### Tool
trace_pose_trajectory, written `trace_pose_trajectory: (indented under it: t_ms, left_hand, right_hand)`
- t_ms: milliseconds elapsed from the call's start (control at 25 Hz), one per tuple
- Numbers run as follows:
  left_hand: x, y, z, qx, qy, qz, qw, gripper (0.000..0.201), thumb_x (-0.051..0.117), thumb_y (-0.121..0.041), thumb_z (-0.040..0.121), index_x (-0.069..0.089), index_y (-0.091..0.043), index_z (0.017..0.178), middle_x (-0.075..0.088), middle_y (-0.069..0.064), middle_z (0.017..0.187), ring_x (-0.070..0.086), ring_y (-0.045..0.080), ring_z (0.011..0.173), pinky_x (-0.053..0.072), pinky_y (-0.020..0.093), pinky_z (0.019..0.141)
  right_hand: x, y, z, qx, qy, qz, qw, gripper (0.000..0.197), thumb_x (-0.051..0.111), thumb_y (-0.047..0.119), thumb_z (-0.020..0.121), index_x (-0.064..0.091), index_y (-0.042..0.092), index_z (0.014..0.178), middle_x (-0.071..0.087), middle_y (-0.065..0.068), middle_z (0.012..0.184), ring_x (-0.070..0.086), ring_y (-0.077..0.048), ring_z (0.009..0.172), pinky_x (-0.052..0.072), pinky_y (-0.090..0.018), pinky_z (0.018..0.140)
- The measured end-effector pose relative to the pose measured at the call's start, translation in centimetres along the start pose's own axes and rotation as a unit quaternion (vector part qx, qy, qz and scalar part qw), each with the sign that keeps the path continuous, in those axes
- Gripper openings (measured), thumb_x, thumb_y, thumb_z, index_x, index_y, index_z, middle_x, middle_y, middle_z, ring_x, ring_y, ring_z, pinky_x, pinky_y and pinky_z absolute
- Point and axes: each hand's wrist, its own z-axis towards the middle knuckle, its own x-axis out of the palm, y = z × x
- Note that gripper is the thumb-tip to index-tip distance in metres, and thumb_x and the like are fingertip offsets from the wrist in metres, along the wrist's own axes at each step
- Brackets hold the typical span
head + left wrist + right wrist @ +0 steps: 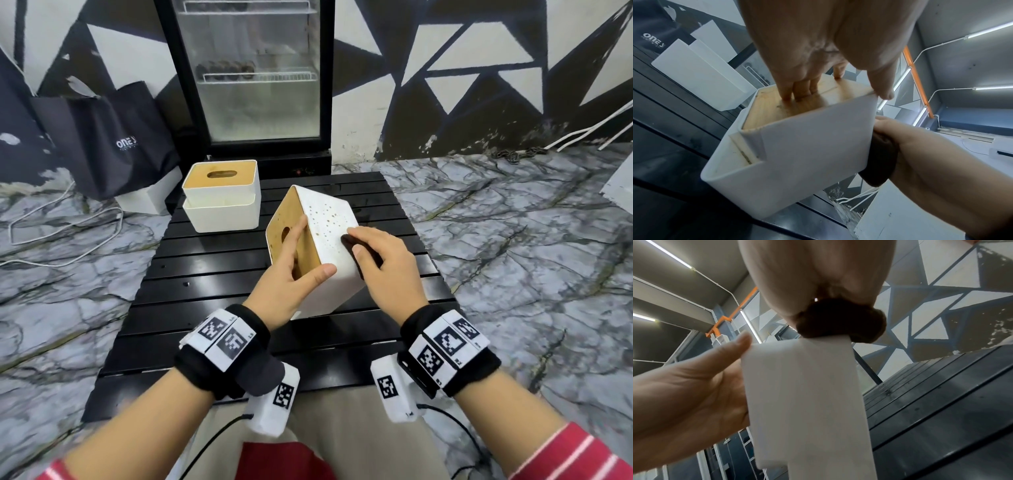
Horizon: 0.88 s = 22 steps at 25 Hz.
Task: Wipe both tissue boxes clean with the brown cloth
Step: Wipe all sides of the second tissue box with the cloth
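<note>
A white tissue box with a wooden lid stands tilted on one edge on the black slatted table. My left hand grips it, fingers in the lid's slot and thumb over the white edge. My right hand holds the bunched brown cloth against the box's perforated white face. The left wrist view shows the box, the fingers on the wood, and the cloth at its right side. In the right wrist view the cloth sits on the box. A second tissue box stands upright at the table's back left.
Behind the table stands a black glass-door fridge. A black bag and a white box sit on the marble floor to the left, with loose cables nearby. A white object lies at the right edge.
</note>
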Motion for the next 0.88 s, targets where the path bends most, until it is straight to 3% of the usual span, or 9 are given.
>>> trace_pose_trajectory:
  t_ms: [120,320,480,640,760,880]
  left_hand:
    - [0.4,-0.1,-0.3,0.008,-0.005,-0.006,1.0,0.08,0.073,-0.05,0.072,0.017,-0.063,0.127,0.041,-0.008,0.143,0.046,0.009,0.125,0.039,0.031,0.107]
    - [0.3,0.0,-0.9,0.006,0.0,-0.005,1.0,0.075,0.073,-0.043,0.072,0.021,-0.064,0.123,0.04,-0.002,0.144,0.045,0.014,0.127,0.038,0.031,0.107]
    - [0.2,-0.1,-0.6,0.014,-0.005,-0.004,1.0,0.073,0.072,-0.036,0.073,0.024,-0.062,0.123,0.042,-0.001,0.143,0.048,0.01,0.123,0.041,0.016,0.101]
    - [0.3,0.3,-0.9,0.013,0.0,0.007,1.0,0.077,0.074,-0.047,0.069,0.026,-0.068,0.124,0.042,-0.009,0.144,0.044,0.008,0.128,0.037,0.032,0.11]
    - [0.4,0.6,-1.4,0.027,-0.012,0.009,1.0,0.082,0.074,-0.048,0.065,0.026,-0.062,0.13,0.04,-0.022,0.14,0.037,-0.002,0.132,0.033,0.028,0.111]
    - [0.0,1.1,-1.4,0.049,-0.031,0.037,0.998,0.086,0.075,-0.051,0.06,0.031,-0.059,0.133,0.04,-0.02,0.14,0.036,0.0,0.133,0.032,0.032,0.113]
  right_hand:
    - [0.7,0.7,-1.1,-0.024,0.017,-0.012,0.999,0.038,0.042,0.021,0.089,0.055,0.02,0.124,0.054,0.005,0.126,0.039,-0.014,0.122,0.024,-0.019,0.104]
    - [0.1,-0.9,-2.8,-0.063,0.03,-0.012,0.998,0.037,0.044,0.023,0.09,0.052,0.027,0.126,0.045,0.018,0.126,0.037,-0.007,0.123,0.021,-0.007,0.104]
    - [0.6,-0.2,-1.9,-0.03,0.028,-0.007,0.999,0.037,0.043,0.021,0.089,0.054,0.025,0.125,0.046,0.017,0.122,0.038,-0.014,0.125,0.021,-0.01,0.102]
    - [0.9,0.4,-2.9,-0.073,0.035,0.012,0.997,0.036,0.043,0.024,0.091,0.052,0.029,0.126,0.045,0.021,0.125,0.037,-0.01,0.124,0.023,-0.011,0.106]
    - [0.5,-0.2,-3.3,-0.094,0.04,0.023,0.995,0.036,0.04,0.029,0.09,0.05,0.033,0.124,0.046,0.021,0.126,0.039,-0.007,0.123,0.026,-0.017,0.107]
    - [0.7,-0.9,-3.7,-0.095,0.059,0.035,0.993,0.036,0.041,0.029,0.089,0.052,0.033,0.123,0.046,0.022,0.128,0.04,-0.007,0.123,0.028,-0.021,0.108]
